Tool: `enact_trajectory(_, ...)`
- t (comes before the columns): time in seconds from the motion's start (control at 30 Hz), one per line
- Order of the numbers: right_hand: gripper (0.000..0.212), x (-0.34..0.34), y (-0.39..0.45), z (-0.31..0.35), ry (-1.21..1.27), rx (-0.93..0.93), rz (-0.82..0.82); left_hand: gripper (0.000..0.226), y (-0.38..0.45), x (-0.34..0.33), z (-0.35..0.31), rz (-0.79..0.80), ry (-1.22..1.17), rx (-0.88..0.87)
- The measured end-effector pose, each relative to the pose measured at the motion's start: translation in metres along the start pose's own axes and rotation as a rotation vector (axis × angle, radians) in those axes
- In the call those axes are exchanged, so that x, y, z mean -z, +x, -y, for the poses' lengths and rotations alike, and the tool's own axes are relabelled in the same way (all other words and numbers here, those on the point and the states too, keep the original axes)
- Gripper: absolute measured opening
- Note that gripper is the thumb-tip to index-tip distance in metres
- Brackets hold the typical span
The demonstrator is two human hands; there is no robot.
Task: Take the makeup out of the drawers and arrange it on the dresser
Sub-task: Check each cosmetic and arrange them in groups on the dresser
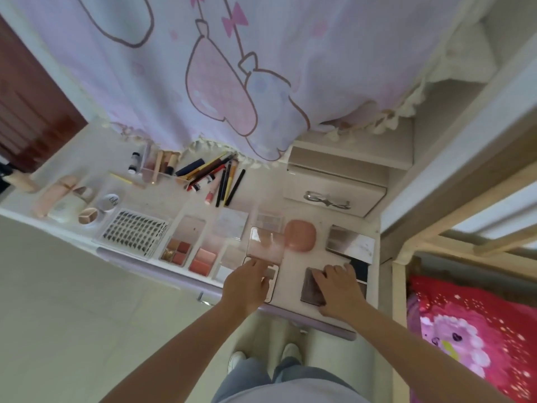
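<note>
Head view: the white worktop (293, 274) carries makeup in rough rows. Near its front edge lie a lash tray (132, 232) with dark rows, a clear palette (181, 242) of red and gold pans, a blush palette (205, 258) in pinks, an open mirrored palette (266, 245), a round coral compact (300, 235) and a silver palette (350, 242). Farther back, pencils and tubes (215, 177) fan out beside a clear organiser (158, 167).

The left hand (247, 286) rests on the lower half of the mirrored palette, fingers fairly straight and pressing down, not curled round it. The right hand (338, 286) lies over a dark brown palette (312, 286) at the front right corner, fingers bent onto its top; whether this grip closes round the palette's edge, I cannot tell.

Bare worktop shows between the two hands and behind the dark brown palette. A beige box (337, 187) stands at the back right, and a printed curtain (203, 68) overhangs the rear edge. A wooden frame (401, 271) borders the right side.
</note>
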State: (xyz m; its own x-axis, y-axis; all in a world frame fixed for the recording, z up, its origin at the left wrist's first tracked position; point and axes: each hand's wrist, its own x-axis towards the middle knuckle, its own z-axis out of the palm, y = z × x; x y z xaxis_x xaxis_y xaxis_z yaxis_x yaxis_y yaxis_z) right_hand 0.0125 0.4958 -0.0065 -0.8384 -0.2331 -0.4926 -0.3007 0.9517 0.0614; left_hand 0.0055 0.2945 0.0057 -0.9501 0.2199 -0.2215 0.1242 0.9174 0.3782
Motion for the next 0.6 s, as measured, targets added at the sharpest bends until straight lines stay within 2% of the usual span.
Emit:
enact_trajectory(0.07, 0.079, 0.01, -0.003, 0.002, 0.159, 0.055, 0.018, 0.032, 0.0, 0.012, -0.001, 0.077, -0.159, 0.02)
enact_trajectory(0.17, 0.077, 0.044, -0.015, 0.005, 0.532, 0.125, -0.014, 0.026, 0.006, 0.043, -0.007, 0.271, -0.744, 0.257)
enact_trajectory(0.2, 0.073, 0.06, -0.02, 0.005, 0.612, 0.158, -0.055, 0.022, 0.008, 0.056, -0.01, 0.337, -0.915, 0.289)
enact_trajectory(0.27, 0.061, 0.095, -0.029, 0.005, 0.652, 0.253, -0.143, 0.01, 0.014, 0.085, -0.017, 0.395, -1.039, 0.211)
enact_trajectory(0.4, 0.053, 0.16, -0.043, -0.004, 0.575, 0.362, -0.304, 0.015, 0.025, 0.142, -0.034, 0.286, -1.188, 0.065)
enact_trajectory(0.5, 0.042, 0.195, -0.049, -0.015, 0.637, 0.266, -0.533, 0.01, 0.032, 0.18, -0.047, 0.147, -1.431, 0.04)
enact_trajectory(0.6, 0.045, 0.225, -0.053, -0.018, 0.771, 0.21, -0.63, 0.009, 0.038, 0.212, -0.063, 0.067, -1.627, -0.013)
